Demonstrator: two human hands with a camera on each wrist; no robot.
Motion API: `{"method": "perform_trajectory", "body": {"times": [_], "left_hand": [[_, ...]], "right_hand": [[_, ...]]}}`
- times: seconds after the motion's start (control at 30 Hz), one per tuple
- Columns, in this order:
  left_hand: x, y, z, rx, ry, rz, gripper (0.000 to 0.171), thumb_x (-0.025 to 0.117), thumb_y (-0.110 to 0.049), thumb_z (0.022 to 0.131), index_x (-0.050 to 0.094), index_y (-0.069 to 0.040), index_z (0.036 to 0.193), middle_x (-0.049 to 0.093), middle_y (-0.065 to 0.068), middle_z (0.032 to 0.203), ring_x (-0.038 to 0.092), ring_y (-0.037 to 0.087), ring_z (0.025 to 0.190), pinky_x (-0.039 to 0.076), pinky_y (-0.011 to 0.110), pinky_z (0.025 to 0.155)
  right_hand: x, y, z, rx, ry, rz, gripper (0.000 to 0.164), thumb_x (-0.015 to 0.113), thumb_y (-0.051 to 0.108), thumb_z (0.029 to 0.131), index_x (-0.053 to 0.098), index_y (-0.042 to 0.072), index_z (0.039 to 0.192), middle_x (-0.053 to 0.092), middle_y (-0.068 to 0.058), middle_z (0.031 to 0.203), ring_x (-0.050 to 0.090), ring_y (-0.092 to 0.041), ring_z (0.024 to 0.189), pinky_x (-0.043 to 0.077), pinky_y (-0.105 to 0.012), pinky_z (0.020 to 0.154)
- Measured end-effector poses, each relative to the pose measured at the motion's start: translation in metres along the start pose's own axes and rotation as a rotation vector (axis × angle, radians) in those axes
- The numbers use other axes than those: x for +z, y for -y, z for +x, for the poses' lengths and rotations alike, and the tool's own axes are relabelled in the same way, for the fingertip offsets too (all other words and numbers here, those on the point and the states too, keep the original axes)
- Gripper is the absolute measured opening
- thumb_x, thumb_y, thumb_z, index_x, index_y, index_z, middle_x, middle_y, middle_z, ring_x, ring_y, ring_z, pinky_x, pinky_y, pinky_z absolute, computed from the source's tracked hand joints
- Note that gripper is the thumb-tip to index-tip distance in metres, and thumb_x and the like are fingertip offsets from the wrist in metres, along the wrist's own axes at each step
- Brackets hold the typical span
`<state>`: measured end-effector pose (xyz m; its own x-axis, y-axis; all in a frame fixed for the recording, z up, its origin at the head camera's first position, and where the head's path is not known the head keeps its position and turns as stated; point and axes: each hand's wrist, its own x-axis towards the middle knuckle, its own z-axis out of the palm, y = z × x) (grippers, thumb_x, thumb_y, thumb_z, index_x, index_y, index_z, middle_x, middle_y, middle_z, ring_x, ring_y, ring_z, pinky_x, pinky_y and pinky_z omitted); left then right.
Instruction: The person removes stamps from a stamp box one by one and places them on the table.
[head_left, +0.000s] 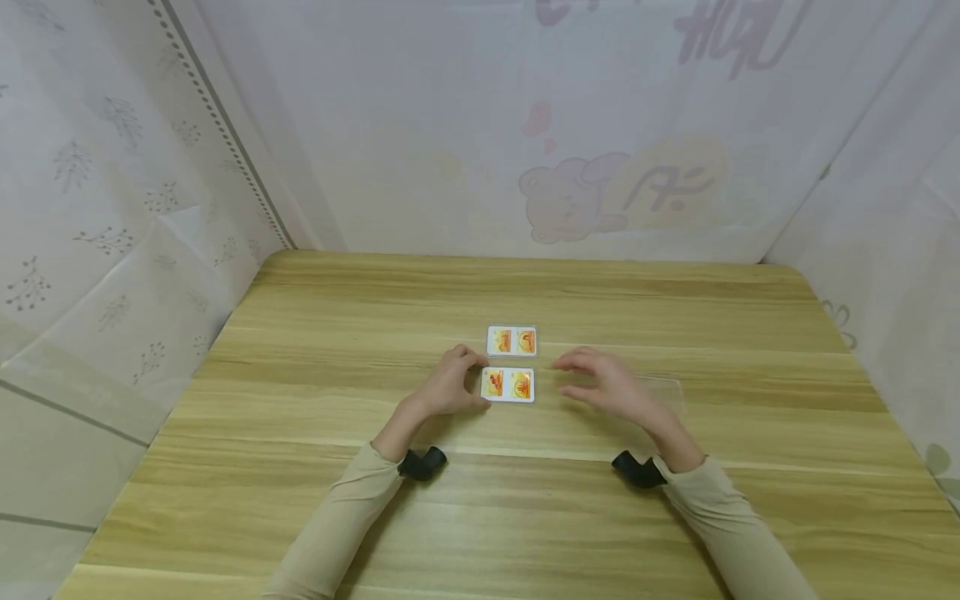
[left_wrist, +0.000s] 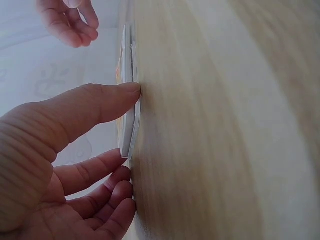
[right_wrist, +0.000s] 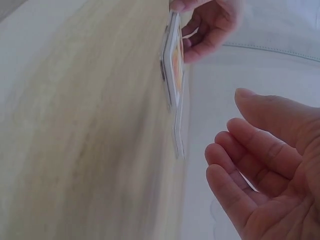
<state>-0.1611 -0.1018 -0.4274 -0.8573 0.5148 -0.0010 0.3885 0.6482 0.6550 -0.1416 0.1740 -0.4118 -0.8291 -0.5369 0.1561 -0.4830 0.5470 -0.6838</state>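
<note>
Two white cards with orange and yellow pictures lie one beyond the other. The left hand point(head_left: 447, 383) grips the near card point(head_left: 507, 385) at its left end, thumb on the near edge and forefinger at the far left corner. In the left wrist view, a clear layer point(left_wrist: 134, 135) shows beneath this white card point(left_wrist: 127, 131). Just beyond lies the far card point(head_left: 512, 341), which also has a clear border. The right hand point(head_left: 603, 385) hovers to the right of the near card, apart from it, its fingers loosely bent around nothing.
A clear flat plastic piece point(head_left: 666, 393) lies on the wooden table point(head_left: 525, 533), partly behind the right hand and wrist. Pale printed curtains point(head_left: 420, 150) hang along the back and both sides. Black wrist devices point(head_left: 637, 471) sit beneath the sleeves' cuffs.
</note>
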Motion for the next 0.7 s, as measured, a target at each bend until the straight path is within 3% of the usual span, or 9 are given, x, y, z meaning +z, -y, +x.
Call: {"method": "perform_trajectory", "body": {"times": [0.4, 0.7], "left_hand": [[-0.001, 0.0, 0.0, 0.016, 0.002, 0.007, 0.055, 0.083, -0.01, 0.067, 0.059, 0.007, 0.113, 0.051, 0.017, 0.111, 0.046, 0.031, 0.108, 0.039, 0.044, 0.096], [0.0, 0.001, 0.0, 0.01, -0.002, 0.006, 0.054, 0.083, -0.01, 0.067, 0.059, 0.006, 0.113, 0.052, 0.017, 0.111, 0.046, 0.031, 0.108, 0.039, 0.044, 0.095]], "right_hand": [[0.012, 0.004, 0.009, -0.053, 0.028, -0.022, 0.032, 0.072, 0.005, 0.08, 0.063, -0.003, 0.111, 0.064, -0.013, 0.11, 0.06, -0.028, 0.102, 0.049, -0.041, 0.088], [0.017, 0.007, 0.019, -0.028, 0.038, -0.012, 0.032, 0.071, 0.006, 0.081, 0.064, -0.001, 0.112, 0.064, -0.011, 0.11, 0.06, -0.028, 0.102, 0.049, -0.041, 0.087]]}}
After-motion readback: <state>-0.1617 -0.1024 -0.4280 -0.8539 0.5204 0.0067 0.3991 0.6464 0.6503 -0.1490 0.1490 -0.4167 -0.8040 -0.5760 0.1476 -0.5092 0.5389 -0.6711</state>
